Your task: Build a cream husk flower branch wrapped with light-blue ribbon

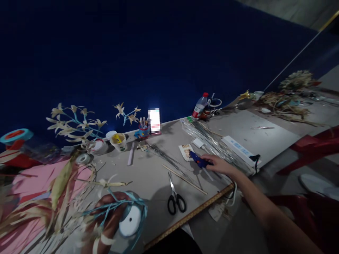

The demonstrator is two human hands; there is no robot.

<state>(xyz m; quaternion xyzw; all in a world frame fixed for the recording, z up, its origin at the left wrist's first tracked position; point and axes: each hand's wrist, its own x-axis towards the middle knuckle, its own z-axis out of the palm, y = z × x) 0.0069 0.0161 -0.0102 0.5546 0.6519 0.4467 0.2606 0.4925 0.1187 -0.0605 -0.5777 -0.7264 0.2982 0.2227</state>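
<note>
My right hand (216, 165) is wrapped around the handle of a dark blue glue gun (199, 160), held over the right part of the table. Its nozzle end lies by a small printed packet (186, 152). At the lower left, in shadow, my left hand (106, 215) looks closed around blue-wrapped stems (111, 205). Pale husk pieces beside it are blurred. Next to that hand is a white disc (130, 220) edged with blue strip, perhaps a tape roll. Black-handled scissors (176, 197) lie between both hands, near a thin stick (185, 180).
Thin wires (169, 157) and a wire bundle in plastic (212, 137) lie near a white power strip (239, 150). Toward the back stand a bottle (200, 106), a pen cup (143, 131), a tub (118, 142) and husk flowers (76, 123). Dried husks (31, 215) cover pink paper at left.
</note>
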